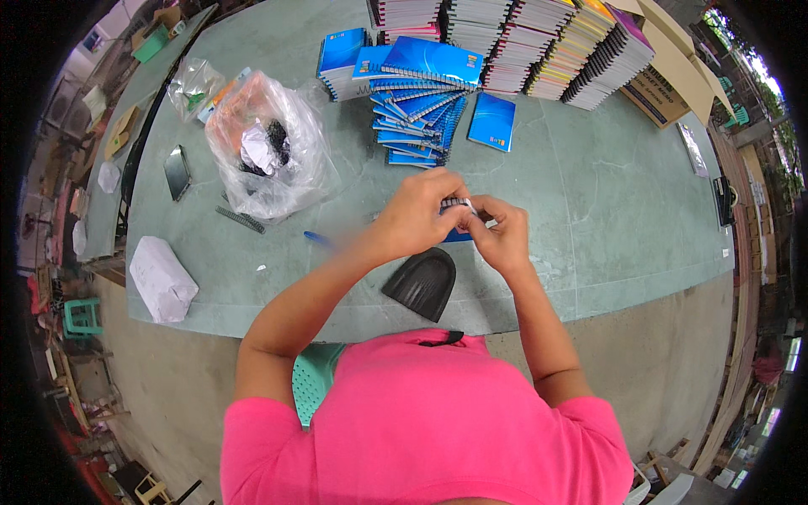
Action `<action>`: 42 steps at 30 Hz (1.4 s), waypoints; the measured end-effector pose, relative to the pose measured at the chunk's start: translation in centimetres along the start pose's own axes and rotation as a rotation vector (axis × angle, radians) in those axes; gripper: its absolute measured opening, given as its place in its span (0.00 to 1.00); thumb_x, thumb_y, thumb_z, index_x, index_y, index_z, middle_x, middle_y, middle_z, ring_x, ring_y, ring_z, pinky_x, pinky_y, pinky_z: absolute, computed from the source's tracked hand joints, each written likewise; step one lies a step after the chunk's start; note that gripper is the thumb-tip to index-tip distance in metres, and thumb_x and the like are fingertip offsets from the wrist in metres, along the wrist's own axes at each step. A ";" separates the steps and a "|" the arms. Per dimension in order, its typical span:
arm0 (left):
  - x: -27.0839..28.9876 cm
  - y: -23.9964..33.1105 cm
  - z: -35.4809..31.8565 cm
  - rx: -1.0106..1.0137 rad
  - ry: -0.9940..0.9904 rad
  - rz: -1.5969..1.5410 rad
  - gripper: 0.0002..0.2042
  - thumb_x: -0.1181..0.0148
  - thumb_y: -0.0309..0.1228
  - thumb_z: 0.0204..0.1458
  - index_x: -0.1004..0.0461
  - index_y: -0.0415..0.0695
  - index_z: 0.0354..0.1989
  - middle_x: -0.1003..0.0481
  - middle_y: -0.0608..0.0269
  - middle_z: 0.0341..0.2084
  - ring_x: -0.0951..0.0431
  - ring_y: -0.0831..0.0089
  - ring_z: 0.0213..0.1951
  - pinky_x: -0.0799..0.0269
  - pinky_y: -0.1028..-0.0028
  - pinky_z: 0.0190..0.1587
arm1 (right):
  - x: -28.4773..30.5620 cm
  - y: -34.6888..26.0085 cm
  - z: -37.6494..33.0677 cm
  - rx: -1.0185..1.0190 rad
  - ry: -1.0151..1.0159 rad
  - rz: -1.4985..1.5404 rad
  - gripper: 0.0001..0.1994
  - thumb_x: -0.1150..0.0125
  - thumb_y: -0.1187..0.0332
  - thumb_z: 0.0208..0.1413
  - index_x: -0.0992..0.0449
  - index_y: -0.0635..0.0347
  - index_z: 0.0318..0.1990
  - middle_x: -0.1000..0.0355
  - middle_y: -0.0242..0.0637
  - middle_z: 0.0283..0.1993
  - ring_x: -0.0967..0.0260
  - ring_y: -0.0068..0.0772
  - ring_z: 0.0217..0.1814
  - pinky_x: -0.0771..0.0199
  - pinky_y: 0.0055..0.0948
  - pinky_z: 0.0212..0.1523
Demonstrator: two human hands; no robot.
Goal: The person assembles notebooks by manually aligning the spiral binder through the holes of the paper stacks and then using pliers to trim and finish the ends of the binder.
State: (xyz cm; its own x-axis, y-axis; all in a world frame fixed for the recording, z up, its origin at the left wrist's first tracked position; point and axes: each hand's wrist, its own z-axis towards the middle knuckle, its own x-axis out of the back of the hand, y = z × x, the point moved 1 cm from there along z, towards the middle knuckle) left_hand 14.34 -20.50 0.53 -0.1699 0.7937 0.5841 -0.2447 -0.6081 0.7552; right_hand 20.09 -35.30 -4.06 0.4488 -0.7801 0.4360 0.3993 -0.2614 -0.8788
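Note:
Near the middle of the table, my left hand (pixel 421 210) and my right hand (pixel 502 233) meet over a small spiral notebook (pixel 459 237). Only a bit of its blue cover and dark coil shows; the rest is hidden by my hands. The left fingers are curled round the coil side. At the coil's other end, the right thumb and fingertips pinch the notebook beside a small whitish bit. Closer to me lies a black rounded, ribbed piece (pixel 422 284). A blue pen-like stick (pixel 316 238) rests beside my left forearm.
Beyond my hands stand a fanned pile of blue spiral notebooks (pixel 421 109), one loose notebook (pixel 491 122) and tall notebook stacks (pixel 539 50). A cardboard box (pixel 661 93) is at far right. Leftward are a plastic bag (pixel 295 160), loose coils (pixel 241 220), a phone-like slab (pixel 177 173) and a white wrapped bundle (pixel 163 279).

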 end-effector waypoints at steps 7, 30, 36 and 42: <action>5.9 -0.5 1.2 0.177 -0.096 -0.359 0.25 0.43 0.28 0.46 0.38 0.47 0.55 0.29 0.58 0.40 0.30 0.67 0.45 0.35 0.71 0.47 | 0.9 1.0 1.7 -0.325 0.038 0.939 0.12 0.50 0.64 0.55 0.31 0.62 0.43 0.31 0.28 0.30 0.36 0.18 0.30 0.36 0.17 0.32; 6.4 -1.8 7.8 -0.092 -0.178 0.093 0.12 0.46 0.27 0.46 0.28 0.40 0.40 0.25 0.55 0.34 0.26 0.65 0.36 0.32 0.70 0.40 | 1.8 2.4 4.8 -0.429 -0.300 1.595 0.21 0.53 0.55 0.55 0.35 0.63 0.48 0.33 0.44 0.46 0.33 0.39 0.48 0.29 0.36 0.44; 11.6 -1.9 14.5 -0.314 0.238 0.603 0.10 0.44 0.30 0.44 0.25 0.45 0.37 0.26 0.56 0.35 0.30 0.58 0.40 0.37 0.66 0.48 | 3.5 -2.4 15.4 -0.257 -0.119 1.139 0.16 0.45 0.59 0.53 0.31 0.62 0.42 0.29 0.36 0.36 0.28 0.25 0.32 0.26 0.20 0.24; 8.9 -8.3 12.4 -0.187 0.086 0.593 0.11 0.45 0.34 0.47 0.26 0.43 0.37 0.29 0.51 0.38 0.34 0.58 0.46 0.39 0.64 0.49 | 5.3 -0.3 18.3 -0.135 0.285 0.057 0.17 0.43 0.56 0.51 0.26 0.65 0.26 0.28 0.37 0.22 0.32 0.23 0.18 0.32 0.21 0.20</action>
State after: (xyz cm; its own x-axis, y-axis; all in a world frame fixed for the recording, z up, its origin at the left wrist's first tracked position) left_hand 26.69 -8.62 3.17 -0.4022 0.3255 0.8557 -0.2466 -0.9386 0.2411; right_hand 36.95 -28.94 2.07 0.2178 -0.9185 0.3301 0.2613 -0.2710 -0.9264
